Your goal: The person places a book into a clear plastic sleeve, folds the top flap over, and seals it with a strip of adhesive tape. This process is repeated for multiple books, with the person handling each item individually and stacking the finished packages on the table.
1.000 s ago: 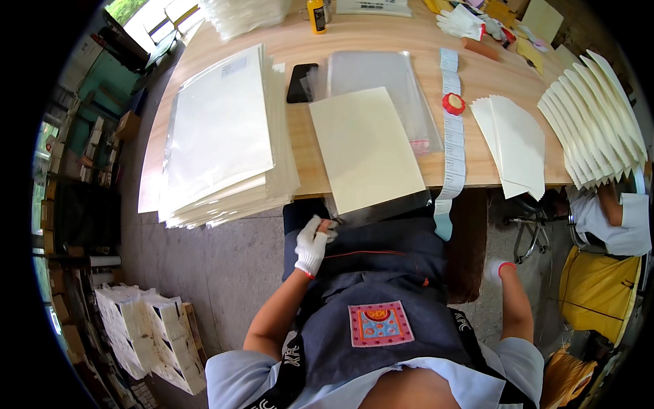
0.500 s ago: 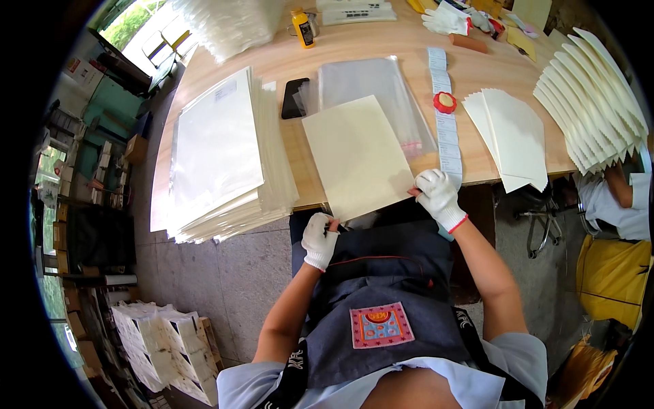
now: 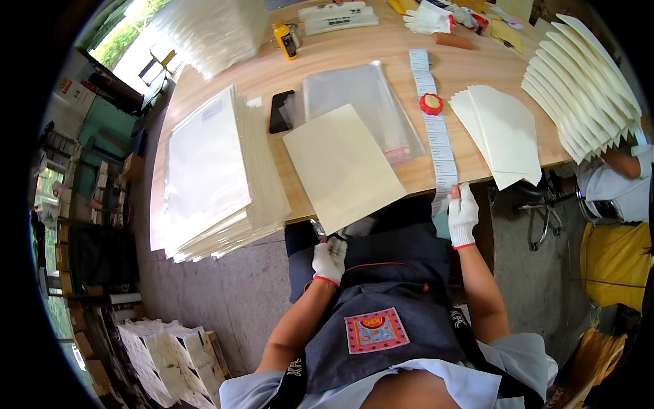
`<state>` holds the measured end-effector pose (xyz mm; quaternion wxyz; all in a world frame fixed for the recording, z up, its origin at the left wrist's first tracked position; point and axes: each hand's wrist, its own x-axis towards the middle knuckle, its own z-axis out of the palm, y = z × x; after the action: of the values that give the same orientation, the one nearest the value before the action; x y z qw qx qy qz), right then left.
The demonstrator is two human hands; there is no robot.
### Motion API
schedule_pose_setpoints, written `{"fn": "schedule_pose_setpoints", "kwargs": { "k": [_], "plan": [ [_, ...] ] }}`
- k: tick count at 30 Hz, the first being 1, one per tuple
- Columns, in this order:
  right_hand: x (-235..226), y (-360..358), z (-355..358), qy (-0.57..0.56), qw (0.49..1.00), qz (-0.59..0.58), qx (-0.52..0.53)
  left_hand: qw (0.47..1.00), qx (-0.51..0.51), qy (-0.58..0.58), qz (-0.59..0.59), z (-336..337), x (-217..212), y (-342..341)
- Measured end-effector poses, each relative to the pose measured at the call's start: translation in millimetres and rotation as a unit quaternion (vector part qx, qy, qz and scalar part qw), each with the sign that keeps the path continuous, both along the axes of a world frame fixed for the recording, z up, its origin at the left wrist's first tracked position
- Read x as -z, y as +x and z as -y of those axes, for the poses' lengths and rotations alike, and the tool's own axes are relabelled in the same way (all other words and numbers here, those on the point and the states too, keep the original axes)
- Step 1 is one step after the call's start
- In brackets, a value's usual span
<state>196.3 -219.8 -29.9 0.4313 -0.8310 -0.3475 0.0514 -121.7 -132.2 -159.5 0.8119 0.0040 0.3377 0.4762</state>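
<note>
Reaching to the near table edge, the gloved right hand (image 3: 463,215) pinches the free end of a long white label strip (image 3: 433,123) that runs across the wooden table (image 3: 354,54) past a red tape dispenser (image 3: 430,103). The gloved left hand (image 3: 330,259) grips the near corner of a cream envelope (image 3: 343,165), which lies flat, overlapping a clear plastic sleeve (image 3: 364,102). Judging by this, a label is being taken; next it likely needs peeling cleanly and placing squarely on the envelope.
</note>
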Motion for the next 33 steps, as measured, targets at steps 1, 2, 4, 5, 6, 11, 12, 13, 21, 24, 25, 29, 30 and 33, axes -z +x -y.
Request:
{"fn": "schedule_pose_setpoints", "kwargs": {
  "k": [1, 2, 4, 5, 6, 11, 12, 13, 21, 24, 25, 29, 30, 33],
  "plan": [
    [22, 15, 14, -0.039, 0.998, 0.036, 0.046, 0.981, 0.026, -0.099, -0.164, 7, -41, 27],
    [28, 16, 17, -0.100, 0.994, 0.007, 0.030, 0.983, 0.108, -0.016, -0.147, 13, -36, 27],
    [48, 27, 25, -0.162, 0.985, -0.045, -0.036, 0.943, 0.264, 0.035, -0.199, 13, -66, 60],
    [94, 45, 34, -0.101, 0.986, -0.120, -0.061, 0.909, 0.347, 0.082, -0.217, 12, -80, 85],
    [94, 42, 31, -0.030, 0.969, -0.227, -0.096, 0.891, 0.390, 0.132, -0.192, 10, -79, 96],
    [46, 18, 38, 0.126, 0.959, -0.216, -0.136, 0.856, 0.481, 0.135, -0.133, 6, -118, 168],
    [32, 14, 44, 0.120, 0.966, -0.180, -0.142, 0.847, 0.495, 0.132, -0.140, 6, -117, 180],
    [20, 10, 49, 0.113, 0.971, -0.146, -0.150, 0.839, 0.508, 0.127, -0.148, 6, -114, 189],
    [-35, 0, 45, 0.130, 0.945, 0.248, -0.171, 0.826, 0.506, 0.098, -0.227, 12, -135, 210],
    [-27, -10, 15, 0.212, 0.963, -0.003, -0.165, 0.855, 0.470, 0.048, -0.216, 9, -89, 200],
    [-26, -18, 0, 0.237, 0.952, -0.125, -0.148, 0.838, 0.498, 0.081, -0.206, 9, -82, 190],
    [7, -48, -61, 0.158, 0.768, -0.549, -0.290, 0.831, 0.506, 0.130, -0.191, 12, -95, 148],
    [10, -50, -73, 0.169, 0.794, -0.536, -0.232, 0.864, 0.461, 0.117, -0.164, 9, -91, 126],
    [27, -30, -107, 0.304, 0.732, -0.597, -0.122, 0.974, 0.147, -0.008, -0.175, -8, -83, 77]
  ]
}}
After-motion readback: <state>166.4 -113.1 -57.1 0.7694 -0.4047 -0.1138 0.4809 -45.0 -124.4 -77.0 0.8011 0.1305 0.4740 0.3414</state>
